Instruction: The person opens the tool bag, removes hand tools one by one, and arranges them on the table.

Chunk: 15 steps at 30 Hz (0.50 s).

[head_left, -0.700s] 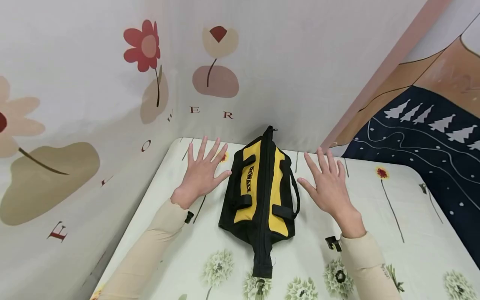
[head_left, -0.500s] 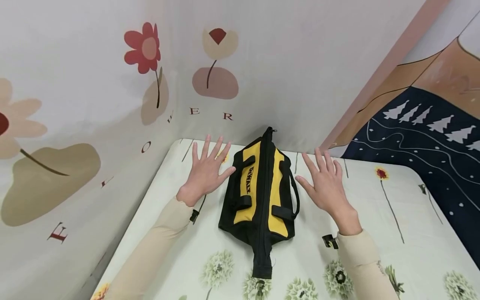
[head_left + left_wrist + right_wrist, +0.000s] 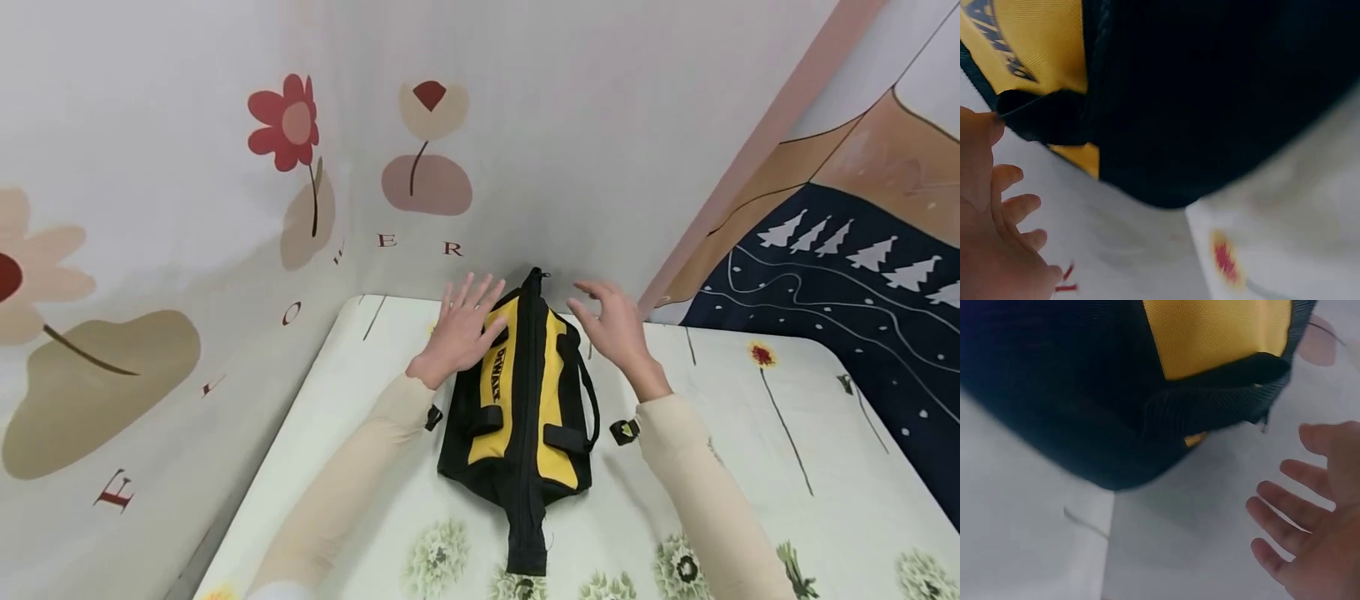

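Observation:
A black and yellow tool bag (image 3: 525, 400) with DEWALT lettering lies lengthwise on the flowered tabletop, its black zipper strip running along the top. My left hand (image 3: 461, 329) hovers at the bag's far left side, fingers spread and straight. In the left wrist view the thumb is close to the bag's black strap loop (image 3: 1044, 115); I cannot tell whether they touch. My right hand (image 3: 617, 325) is off the bag's far right side, apart from it, with fingers loosely bent and holding nothing. A zipper pull (image 3: 545, 274) shows at the bag's far end.
White flower-print cloth covers the table (image 3: 720, 500). Pale fabric walls (image 3: 540, 150) with printed flowers and letters rise close behind and to the left. A dark blue printed cloth (image 3: 847, 267) hangs at the right.
Both hands have moved inward and farther forward toward the bag's far end. The right hand's fingers went from spread to bent. The bag stays in place while the head view tilts slightly up.

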Motion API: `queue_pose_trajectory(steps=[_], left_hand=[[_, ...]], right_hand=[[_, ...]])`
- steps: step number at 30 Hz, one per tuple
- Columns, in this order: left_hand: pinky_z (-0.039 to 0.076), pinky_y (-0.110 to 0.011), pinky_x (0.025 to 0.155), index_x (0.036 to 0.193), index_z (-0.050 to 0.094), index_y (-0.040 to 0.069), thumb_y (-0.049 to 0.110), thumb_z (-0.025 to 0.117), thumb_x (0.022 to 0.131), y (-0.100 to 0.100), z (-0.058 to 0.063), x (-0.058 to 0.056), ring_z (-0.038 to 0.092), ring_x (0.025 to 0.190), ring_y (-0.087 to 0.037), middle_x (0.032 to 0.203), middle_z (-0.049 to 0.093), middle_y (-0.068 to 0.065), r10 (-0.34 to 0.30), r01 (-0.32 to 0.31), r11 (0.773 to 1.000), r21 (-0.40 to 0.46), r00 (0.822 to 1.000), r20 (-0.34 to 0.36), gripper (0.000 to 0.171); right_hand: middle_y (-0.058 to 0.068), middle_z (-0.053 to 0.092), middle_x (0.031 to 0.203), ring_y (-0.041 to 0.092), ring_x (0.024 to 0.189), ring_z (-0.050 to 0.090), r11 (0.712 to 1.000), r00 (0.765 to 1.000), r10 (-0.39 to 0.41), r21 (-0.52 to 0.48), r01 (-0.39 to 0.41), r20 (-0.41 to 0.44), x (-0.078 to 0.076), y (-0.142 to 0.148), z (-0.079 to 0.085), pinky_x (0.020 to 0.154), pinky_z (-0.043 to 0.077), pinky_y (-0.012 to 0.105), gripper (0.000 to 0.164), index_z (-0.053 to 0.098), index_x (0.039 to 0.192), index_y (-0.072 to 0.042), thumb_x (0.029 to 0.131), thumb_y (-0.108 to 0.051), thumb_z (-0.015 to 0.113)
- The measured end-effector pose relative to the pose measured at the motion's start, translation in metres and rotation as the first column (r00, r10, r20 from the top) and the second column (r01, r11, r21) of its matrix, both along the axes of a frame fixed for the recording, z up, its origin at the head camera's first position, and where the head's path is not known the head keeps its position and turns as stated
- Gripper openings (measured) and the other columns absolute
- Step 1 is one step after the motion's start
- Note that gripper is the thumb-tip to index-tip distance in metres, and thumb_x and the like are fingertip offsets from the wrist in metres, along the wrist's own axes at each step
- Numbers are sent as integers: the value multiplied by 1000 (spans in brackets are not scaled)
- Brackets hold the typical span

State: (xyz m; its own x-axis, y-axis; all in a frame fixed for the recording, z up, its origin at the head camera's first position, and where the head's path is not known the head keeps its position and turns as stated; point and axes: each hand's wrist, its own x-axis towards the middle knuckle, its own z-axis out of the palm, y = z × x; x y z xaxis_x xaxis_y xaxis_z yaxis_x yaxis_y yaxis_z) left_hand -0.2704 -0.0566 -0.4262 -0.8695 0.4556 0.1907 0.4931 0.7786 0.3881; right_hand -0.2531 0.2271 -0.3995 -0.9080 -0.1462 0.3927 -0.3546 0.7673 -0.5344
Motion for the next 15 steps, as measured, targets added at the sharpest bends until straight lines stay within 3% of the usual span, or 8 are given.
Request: queue_pose_trajectory(steps=[5,11,15], left_hand=[[1,-59,136,179,22,12,37,39,121,11,-9,-16,11,171,-38,184,23,-14,-35,27,989,144,998,51,65],[17,-55,136,178,26,11,28,40,122,17,-16,-30,26,168,-38,180,32,-15,-97,41,936,350,985,143,60],[28,-54,133,178,27,12,26,43,122,19,-17,-32,36,163,-37,177,39,-17,-112,20,902,430,976,188,60]], right_hand=[[25,74,135,42,121,70,988,999,29,-151,-22,42,-29,-19,1,107,52,60,39,71,143,3,111,-18,70],[25,76,130,41,117,72,972,991,52,-236,-22,124,-53,-33,6,103,57,54,36,72,141,3,110,-16,71],[24,76,128,40,115,73,954,987,59,-299,-11,152,-63,-35,6,101,58,51,33,74,138,2,109,-14,71]])
